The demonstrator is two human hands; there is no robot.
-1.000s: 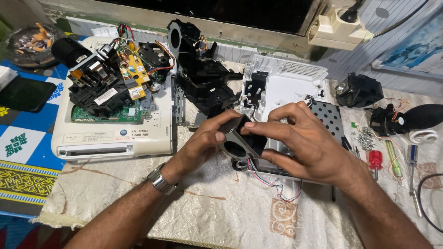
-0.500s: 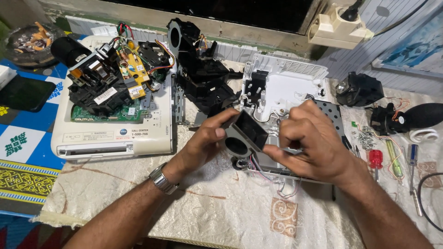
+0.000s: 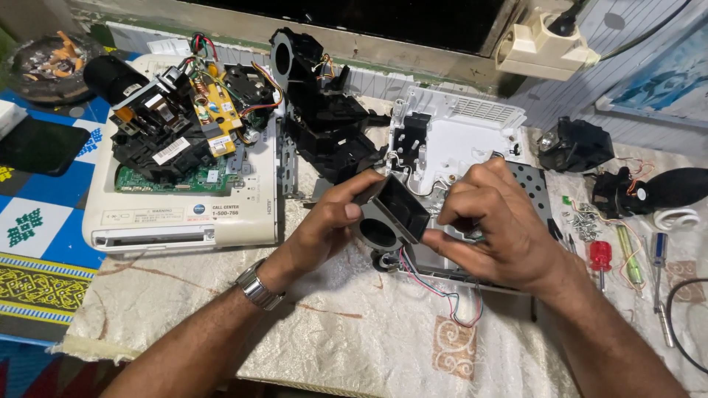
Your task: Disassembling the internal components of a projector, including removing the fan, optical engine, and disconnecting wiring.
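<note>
My left hand and my right hand both grip a small black blower fan with a round grey opening, held just above the table. Red, blue and black wires trail from under the fan onto the cloth. Right behind the fan lies a white plastic housing with a perforated metal plate beside it. My left wrist wears a metal watch.
A white device base at left carries a green circuit board and black and yellow parts. Black plastic ducts stand at centre back. Screwdrivers, screws and black parts lie at right. A phone and an ashtray sit far left.
The fan has been turned and tilted between my hands, its round opening now facing down-left. My right hand shifted from over the fan to its right side.
</note>
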